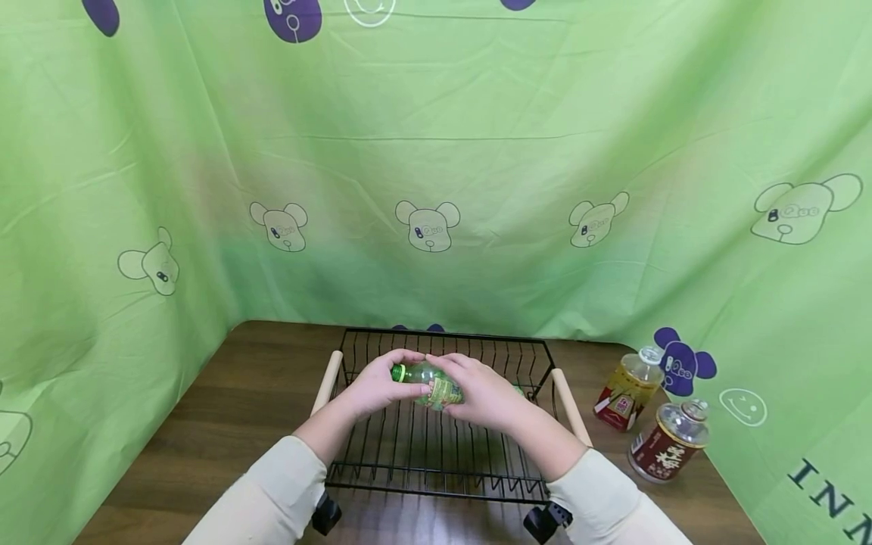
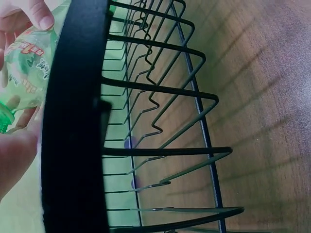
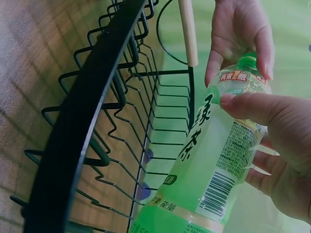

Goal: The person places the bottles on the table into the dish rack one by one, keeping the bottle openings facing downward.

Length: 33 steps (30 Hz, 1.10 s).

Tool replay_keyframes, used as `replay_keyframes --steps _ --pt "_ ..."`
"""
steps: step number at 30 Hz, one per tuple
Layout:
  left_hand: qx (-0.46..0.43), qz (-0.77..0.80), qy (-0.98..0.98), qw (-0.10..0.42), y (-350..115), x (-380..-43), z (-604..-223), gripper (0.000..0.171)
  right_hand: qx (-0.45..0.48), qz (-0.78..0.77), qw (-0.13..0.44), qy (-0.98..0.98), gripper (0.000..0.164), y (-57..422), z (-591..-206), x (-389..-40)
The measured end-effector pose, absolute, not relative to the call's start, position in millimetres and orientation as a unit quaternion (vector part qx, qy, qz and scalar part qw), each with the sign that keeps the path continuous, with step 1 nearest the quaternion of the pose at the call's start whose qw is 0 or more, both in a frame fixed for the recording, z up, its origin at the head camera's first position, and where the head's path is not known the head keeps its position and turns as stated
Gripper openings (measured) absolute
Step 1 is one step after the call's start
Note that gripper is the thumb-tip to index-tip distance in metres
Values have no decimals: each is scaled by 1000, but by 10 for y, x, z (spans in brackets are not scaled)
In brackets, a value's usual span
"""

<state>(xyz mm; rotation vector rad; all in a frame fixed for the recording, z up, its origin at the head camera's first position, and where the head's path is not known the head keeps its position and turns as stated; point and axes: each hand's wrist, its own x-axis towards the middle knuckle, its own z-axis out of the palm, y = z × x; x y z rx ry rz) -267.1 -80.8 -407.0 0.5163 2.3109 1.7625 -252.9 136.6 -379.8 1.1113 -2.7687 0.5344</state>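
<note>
A green plastic tea bottle (image 1: 441,387) is held in the air over the black wire rack (image 1: 436,484), cap toward the left. My right hand (image 1: 487,392) grips its body near the shoulder; in the right wrist view the thumb of that hand (image 3: 286,131) presses beside the label. At the cap end, my left hand (image 1: 383,387) has fingers and thumb around the bottle's neck and shoulder. The right wrist view shows the bottle (image 3: 209,160) with a white label and barcode. In the left wrist view, the rack's dark bar stands beside part of the bottle (image 2: 28,73).
Two other drink bottles stand at the right: a yellow-and-red labelled bottle (image 1: 628,390) and a dark red labelled bottle (image 1: 669,443). The rack has wooden handles (image 1: 571,405) and black feet (image 1: 327,515). A green printed cloth (image 1: 436,166) hangs around the wooden table (image 1: 225,424).
</note>
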Motion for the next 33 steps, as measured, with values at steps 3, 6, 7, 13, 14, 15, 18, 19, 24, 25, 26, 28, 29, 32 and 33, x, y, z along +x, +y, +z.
replay_keyframes --steps 3,6,7,13,14,15,18,19,24,25,26,28,29,32,33 --pt "170 594 781 97 -804 -2676 -4074 54 367 169 57 -913 80 1360 -3796 -2527" --pt "171 590 783 96 -807 -2677 -4079 53 368 172 56 -912 80 1360 -3794 -2526" --pt "172 589 784 93 -810 -2678 -4083 53 366 176 57 -912 81 1363 -3795 -2527" --pt "155 606 777 71 -839 -2682 -4098 54 330 203 84 -918 83 1403 -3819 -2540" --pt "147 614 773 69 -846 -2684 -4099 54 321 207 95 -919 83 1413 -3820 -2543" --pt "140 620 769 65 -854 -2683 -4102 54 311 214 106 -920 82 1424 -3818 -2546" --pt "111 647 752 59 -878 -2694 -4123 54 275 232 143 -922 79 1460 -3819 -2551" --pt "102 654 747 57 -887 -2695 -4131 54 260 239 154 -923 78 1472 -3822 -2551" --pt "73 691 718 43 -926 -2695 -4161 53 174 288 166 -927 75 1544 -3871 -2548" --pt "69 697 713 40 -935 -2694 -4164 52 156 299 168 -926 75 1559 -3887 -2550" --pt "66 702 708 38 -942 -2693 -4166 51 138 310 170 -925 74 1573 -3904 -2551" --pt "61 713 698 37 -952 -2690 -4166 51 104 331 177 -921 75 1601 -3931 -2553" --pt "57 717 694 36 -954 -2690 -4168 51 91 341 181 -918 75 1612 -3943 -2554" --pt "51 726 685 29 -955 -2680 -4179 51 59 372 186 -908 76 1636 -3974 -2549" --pt "48 729 682 26 -950 -2675 -4183 52 51 383 185 -903 76 1639 -3983 -2548"
